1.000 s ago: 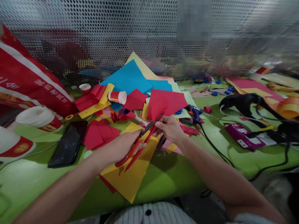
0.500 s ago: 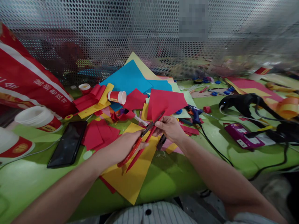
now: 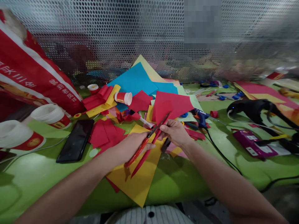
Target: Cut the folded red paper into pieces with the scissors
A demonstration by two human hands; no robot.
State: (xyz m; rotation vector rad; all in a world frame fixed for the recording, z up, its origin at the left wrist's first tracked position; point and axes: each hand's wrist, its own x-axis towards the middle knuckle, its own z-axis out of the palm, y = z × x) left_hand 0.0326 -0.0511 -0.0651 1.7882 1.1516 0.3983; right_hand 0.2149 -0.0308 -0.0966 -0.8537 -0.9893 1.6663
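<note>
My left hand [image 3: 134, 146] is closed round the red handles of a pair of scissors [image 3: 137, 154], whose dark blades point up and to the right. The fingers of my right hand [image 3: 174, 132] pinch a red paper piece [image 3: 142, 162] beside the blades. This piece is seen nearly edge-on, slanting down to the left. Below both hands lies a yellow paper sheet [image 3: 140, 183]. Just beyond the blade tips are red sheets [image 3: 175, 104] on the pile.
Left are a phone [image 3: 76, 141], paper cups [image 3: 50, 115] and a red bag [image 3: 35, 68]. A blue glue gun [image 3: 201, 117], a purple power strip [image 3: 253, 143] and black cables are right. Behind stand blue sheets [image 3: 135, 77] and a perforated metal panel [image 3: 154, 34].
The whole view has shifted, so the table things appear farther right. Both hands keep their grips, and a red flap now shows more distinctly near the blade tips.
</note>
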